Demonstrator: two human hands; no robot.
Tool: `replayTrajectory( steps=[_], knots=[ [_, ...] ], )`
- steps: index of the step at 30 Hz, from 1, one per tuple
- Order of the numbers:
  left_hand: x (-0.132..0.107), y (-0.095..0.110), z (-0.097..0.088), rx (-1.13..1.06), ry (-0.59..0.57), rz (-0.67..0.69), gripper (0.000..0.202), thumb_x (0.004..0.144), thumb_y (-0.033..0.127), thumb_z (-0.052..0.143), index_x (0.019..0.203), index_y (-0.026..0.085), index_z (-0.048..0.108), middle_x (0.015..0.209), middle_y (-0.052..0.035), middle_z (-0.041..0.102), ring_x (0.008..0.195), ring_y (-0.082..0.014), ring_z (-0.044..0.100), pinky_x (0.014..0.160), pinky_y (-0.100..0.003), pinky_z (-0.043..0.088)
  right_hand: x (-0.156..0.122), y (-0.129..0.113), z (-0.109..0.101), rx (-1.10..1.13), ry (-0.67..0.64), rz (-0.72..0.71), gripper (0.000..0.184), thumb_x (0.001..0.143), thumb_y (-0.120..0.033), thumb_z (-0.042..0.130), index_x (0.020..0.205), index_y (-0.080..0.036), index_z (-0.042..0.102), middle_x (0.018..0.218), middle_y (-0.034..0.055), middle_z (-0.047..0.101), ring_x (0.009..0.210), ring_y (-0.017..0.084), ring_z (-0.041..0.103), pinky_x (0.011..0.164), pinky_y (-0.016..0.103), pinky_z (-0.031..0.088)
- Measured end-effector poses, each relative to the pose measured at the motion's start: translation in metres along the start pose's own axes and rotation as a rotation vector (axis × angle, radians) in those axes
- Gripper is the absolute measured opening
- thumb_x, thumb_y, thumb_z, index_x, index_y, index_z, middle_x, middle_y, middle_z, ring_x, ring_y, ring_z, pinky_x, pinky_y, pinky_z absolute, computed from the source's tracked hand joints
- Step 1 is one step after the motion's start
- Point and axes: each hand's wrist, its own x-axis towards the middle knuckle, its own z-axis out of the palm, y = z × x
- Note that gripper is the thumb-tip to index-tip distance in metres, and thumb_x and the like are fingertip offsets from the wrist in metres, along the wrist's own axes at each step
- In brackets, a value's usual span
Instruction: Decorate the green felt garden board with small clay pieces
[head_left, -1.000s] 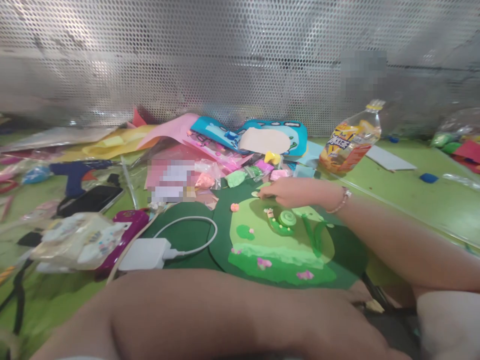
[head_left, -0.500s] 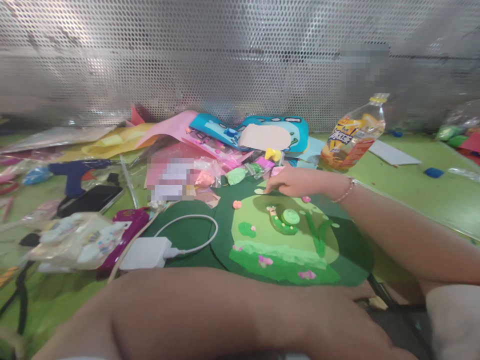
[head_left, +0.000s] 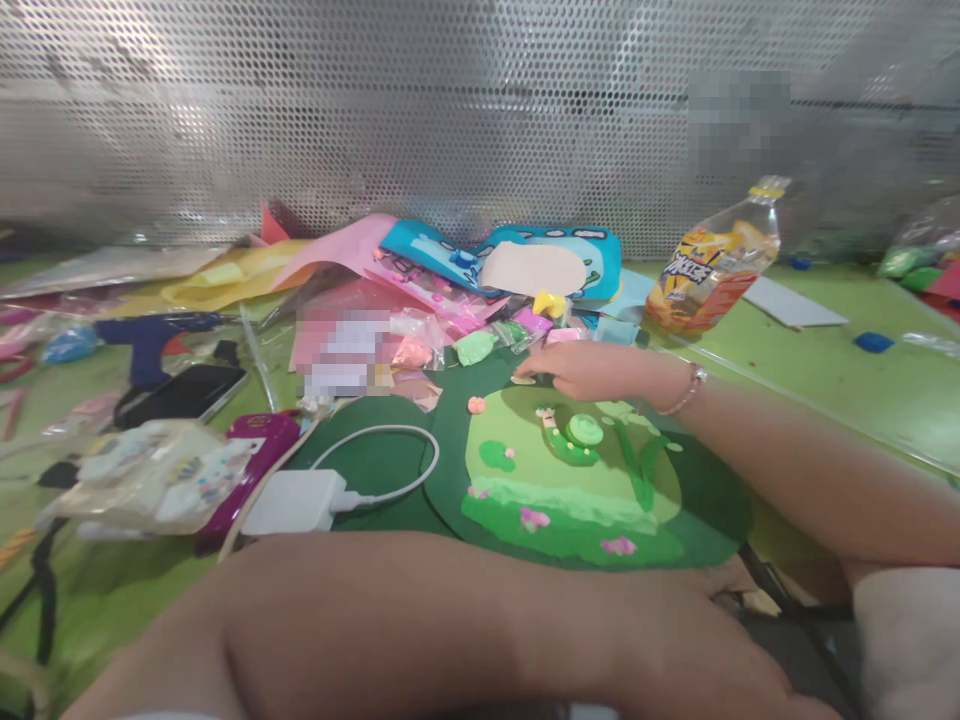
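My right hand (head_left: 592, 372) reaches in from the right over the top of a dark green board (head_left: 450, 440). Its outstretched index finger presses on a small pale clay piece (head_left: 523, 380); the other fingers are partly hidden. On the board's light green middle (head_left: 517, 450) sits a clay snail (head_left: 581, 435), with pink clay flowers (head_left: 534, 518) and green leaves (head_left: 641, 465) around it. My left hand (head_left: 720, 640) lies along the bottom, below the board, beside a small cream piece (head_left: 761, 602). Most of its fingers are hidden or cut off by the frame.
A tilted drink bottle (head_left: 712, 265) stands behind my right forearm. Clay packets (head_left: 476, 347) and coloured sheets (head_left: 337, 250) crowd the back. At left lie a white charger (head_left: 292, 502) with its cable, a phone (head_left: 184, 395) and a blue glue gun (head_left: 146, 340). A perforated metal panel (head_left: 375, 120) rises behind.
My right hand has moved slightly left, and its fingertip now rests on the pale clay piece it was beside. My left hand stays in about the same place. The view shifts slightly.
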Motion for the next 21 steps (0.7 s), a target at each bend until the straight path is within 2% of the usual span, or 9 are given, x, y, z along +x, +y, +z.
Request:
replayTrajectory(
  steps=[4, 7, 11, 13, 21],
  knots=[
    [0.003, 0.000, -0.007, -0.025, -0.123, 0.004, 0.017, 0.076, 0.020, 0.037, 0.075, 0.023, 0.053, 0.069, -0.0038, 0.065, 0.075, -0.0212, 0.063, 0.086, -0.043, 0.042, -0.001, 0.002, 0.000, 0.048, -0.009, 0.005, 0.046, 0.073, -0.002, 0.042, 0.110, -0.021, 0.059, 0.102, 0.0049, 0.065, 0.085, 0.017, 0.058, 0.071, 0.027, 0.041],
    [0.004, 0.000, -0.008, -0.030, -0.102, -0.007, 0.020, 0.077, 0.017, 0.034, 0.072, 0.025, 0.051, 0.069, -0.0036, 0.065, 0.082, -0.0208, 0.064, 0.092, -0.044, 0.039, -0.003, 0.003, -0.001, 0.054, -0.031, 0.003, 0.047, 0.072, -0.002, 0.042, 0.112, -0.022, 0.058, 0.101, 0.0043, 0.065, 0.085, 0.017, 0.058, 0.072, 0.027, 0.042],
    [0.004, -0.002, -0.002, -0.102, -0.082, -0.034, 0.016, 0.076, 0.018, 0.038, 0.067, 0.025, 0.048, 0.071, -0.0008, 0.064, 0.080, -0.0154, 0.064, 0.085, -0.034, 0.043, -0.006, 0.001, -0.004, 0.040, -0.042, 0.017, 0.046, 0.073, -0.003, 0.044, 0.113, -0.022, 0.057, 0.100, 0.0046, 0.066, 0.084, 0.018, 0.059, 0.073, 0.028, 0.042],
    [0.004, -0.003, 0.001, -0.128, -0.062, -0.038, 0.012, 0.074, 0.018, 0.040, 0.066, 0.025, 0.047, 0.071, -0.0005, 0.064, 0.076, -0.0148, 0.063, 0.084, -0.033, 0.044, -0.006, -0.001, -0.004, 0.027, -0.042, 0.033, 0.045, 0.074, -0.003, 0.044, 0.113, -0.022, 0.057, 0.099, 0.0050, 0.066, 0.084, 0.018, 0.059, 0.072, 0.028, 0.042],
    [0.005, -0.003, -0.006, -0.101, -0.161, -0.026, 0.013, 0.075, 0.015, 0.034, 0.073, 0.024, 0.043, 0.066, -0.0037, 0.060, 0.073, -0.0198, 0.062, 0.086, -0.041, 0.042, -0.008, -0.005, -0.009, -0.019, -0.059, 0.034, 0.039, 0.075, -0.005, 0.047, 0.108, -0.021, 0.059, 0.094, 0.0060, 0.066, 0.078, 0.018, 0.058, 0.066, 0.027, 0.039]
  ],
)
